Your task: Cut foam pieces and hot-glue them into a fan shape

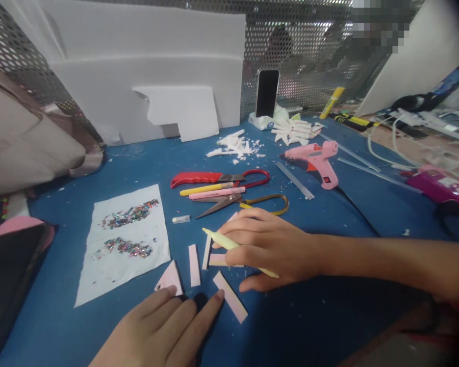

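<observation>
My right hand point(265, 250) is closed around a pale yellow marker point(220, 239), its tapered tip pointing left. Beneath and beside that hand lie short pale pink strips: one flat strip point(217, 260) partly under the fingers, and a thin one standing on edge point(206, 252). My left hand point(160, 326) rests low on the blue table, fingers apart and nothing gripped. Its index fingertip touches a slanted pink strip point(233, 300), while other fingertips meet a pink triangular piece point(170, 279). Another pink strip point(194, 265) lies between the two.
Glitter flakes cover parts of a white paper point(86, 290) at left. Ahead lie red-handled scissors point(197, 177), yellow-handled scissors point(285, 204), a yellow pen point(206, 189) and a pink pen point(217, 193). A pink glue gun point(319, 160), glue sticks point(294, 181), white scraps point(233, 145) and a propped phone point(266, 94) are farther back.
</observation>
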Demonstrator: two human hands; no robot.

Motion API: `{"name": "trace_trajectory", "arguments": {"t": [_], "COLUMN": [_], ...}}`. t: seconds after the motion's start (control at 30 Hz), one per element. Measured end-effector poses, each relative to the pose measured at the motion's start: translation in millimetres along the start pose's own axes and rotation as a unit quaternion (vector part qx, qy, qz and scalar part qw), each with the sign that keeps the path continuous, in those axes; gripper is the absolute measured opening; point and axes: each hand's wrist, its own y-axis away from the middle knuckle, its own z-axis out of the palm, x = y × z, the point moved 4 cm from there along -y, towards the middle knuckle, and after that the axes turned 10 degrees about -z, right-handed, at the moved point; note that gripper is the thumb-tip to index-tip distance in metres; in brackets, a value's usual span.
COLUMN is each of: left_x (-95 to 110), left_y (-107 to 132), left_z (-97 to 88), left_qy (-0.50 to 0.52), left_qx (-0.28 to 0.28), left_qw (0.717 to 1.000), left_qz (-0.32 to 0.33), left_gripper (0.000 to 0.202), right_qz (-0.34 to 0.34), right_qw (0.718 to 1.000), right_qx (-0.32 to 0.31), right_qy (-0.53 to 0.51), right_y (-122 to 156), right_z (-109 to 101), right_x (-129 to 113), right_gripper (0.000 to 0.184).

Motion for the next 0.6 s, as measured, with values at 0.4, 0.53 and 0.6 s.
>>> {"name": "trace_trajectory", "arguments": {"t": [0.4, 0.53, 0.6], "left_x": [0, 0, 0], "left_y": [0, 0, 0], "left_z": [-1.5, -1.8, -2.0], "left_qy": [0.023, 0.019, 0.021], "left_qx": [0.002, -0.001, -0.001], "left_qw": [1.0, 1.0, 1.0], "left_qz": [0.001, 0.003, 0.004], "left_gripper": [0.038, 0.038, 0.038], "right_qz": [0.048, 0.045, 0.046], "right_qw": [0.987, 0.978, 0.976], "right_qx": [-0.012, -0.014, -0.022], "right_qy": [-0.153, -0.203, -0.213], "right_y": [-14, -10, -9], "right_z": [-2, -7, -8], "right_x": [4, 8, 10], "right_gripper": [0.025, 0.021, 0.019]}}
